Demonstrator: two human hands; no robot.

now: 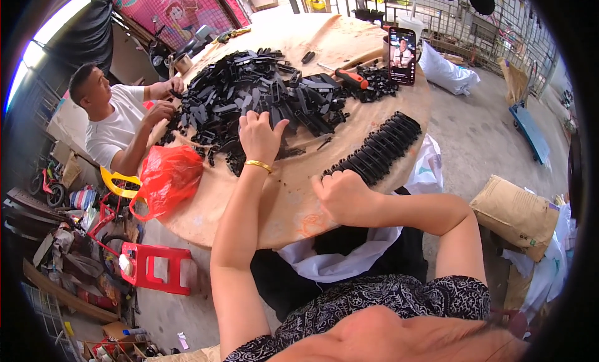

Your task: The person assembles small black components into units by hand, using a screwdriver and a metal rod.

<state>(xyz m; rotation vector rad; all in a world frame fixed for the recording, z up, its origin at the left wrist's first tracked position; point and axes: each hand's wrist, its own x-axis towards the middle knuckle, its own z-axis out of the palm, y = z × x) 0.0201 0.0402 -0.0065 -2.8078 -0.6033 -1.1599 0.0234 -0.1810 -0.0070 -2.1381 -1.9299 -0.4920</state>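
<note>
My left hand (261,137), with a gold bangle at its wrist, reaches over the near side of a big heap of black plastic parts (218,103). Its thumb stands apart from the fingers, and I see nothing held in it. My right hand (344,198) is closed at the near end of a neat row of matching black pieces (384,146), set side by side along the table's right edge. Its fingers are curled inward, so whatever they hold is hidden. A smaller pile of little black parts (376,82) lies beyond the row.
A screwdriver (352,78) and a propped phone (402,56) are on the cloth-covered table (281,203). A red plastic bag (167,178) hangs at its left edge. Across on the left, a co-worker (115,118) handles parts at the heap. An open white bag (340,262) lies at my lap.
</note>
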